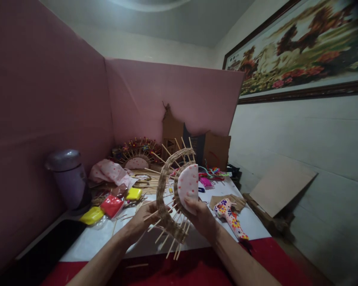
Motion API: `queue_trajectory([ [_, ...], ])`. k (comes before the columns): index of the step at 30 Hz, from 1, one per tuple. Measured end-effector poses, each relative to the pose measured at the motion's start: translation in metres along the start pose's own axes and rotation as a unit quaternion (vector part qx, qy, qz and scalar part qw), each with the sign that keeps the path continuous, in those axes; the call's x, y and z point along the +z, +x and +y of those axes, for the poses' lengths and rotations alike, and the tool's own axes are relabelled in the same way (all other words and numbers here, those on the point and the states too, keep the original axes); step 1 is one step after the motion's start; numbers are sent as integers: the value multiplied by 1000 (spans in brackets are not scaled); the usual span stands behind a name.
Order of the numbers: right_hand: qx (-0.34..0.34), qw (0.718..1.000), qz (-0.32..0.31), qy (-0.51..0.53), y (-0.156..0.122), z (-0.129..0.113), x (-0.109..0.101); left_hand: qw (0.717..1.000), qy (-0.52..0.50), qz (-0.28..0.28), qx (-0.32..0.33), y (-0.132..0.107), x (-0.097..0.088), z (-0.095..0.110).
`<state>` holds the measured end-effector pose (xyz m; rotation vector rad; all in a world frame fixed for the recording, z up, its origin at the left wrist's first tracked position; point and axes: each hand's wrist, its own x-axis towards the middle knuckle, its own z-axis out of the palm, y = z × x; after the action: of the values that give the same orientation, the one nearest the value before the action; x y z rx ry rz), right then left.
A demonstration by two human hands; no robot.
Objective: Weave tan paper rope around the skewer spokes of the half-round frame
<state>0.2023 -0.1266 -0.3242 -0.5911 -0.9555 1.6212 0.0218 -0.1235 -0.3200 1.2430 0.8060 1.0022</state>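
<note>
Upright in front of me is a half-round woven stick fan, with thin wooden sticks radiating through a band of brown twine. At its centre is a half disc covered in white fabric with pink dots. My right hand grips the lower end of that half disc, thumb on the fabric. On the other side, my left hand is closed at the sticks by the outer twine band; some of its fingers are hidden behind the fan. A similar finished-looking fan with coloured beads stands at the back of the table.
Yellow and red clay packets lie left, near dotted cloth and a lidded bin. A flower-patterned glue gun rests right on cardboard. Loose sticks and torn cardboard are behind.
</note>
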Motion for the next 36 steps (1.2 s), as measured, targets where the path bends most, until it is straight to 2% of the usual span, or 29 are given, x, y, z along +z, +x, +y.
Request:
queue_trajectory([
  [5,29,999,32,-13,1,2,-2,990,-107,69,61,3,-17,16],
  [7,50,998,39,-26,0,3,-2,982,-163,63,75,1,-24,22],
  [10,73,996,41,-37,-2,6,0,976,-204,23,75,-4,-29,27],
  [13,77,996,15,-49,-3,9,3,980,-194,0,54,-6,-28,27],
  [17,88,994,19,-66,-2,11,2,983,-180,10,40,-4,-29,24],
  [24,106,991,-21,-77,4,14,-9,980,-192,24,38,0,-37,17],
  [29,112,990,-5,-80,5,19,-15,979,-194,33,47,1,-37,16],
  [34,109,991,-30,-73,5,18,-14,979,-198,32,47,1,-36,17],
  [36,106,992,-10,-72,5,17,-13,979,-195,34,45,0,-35,18],
])
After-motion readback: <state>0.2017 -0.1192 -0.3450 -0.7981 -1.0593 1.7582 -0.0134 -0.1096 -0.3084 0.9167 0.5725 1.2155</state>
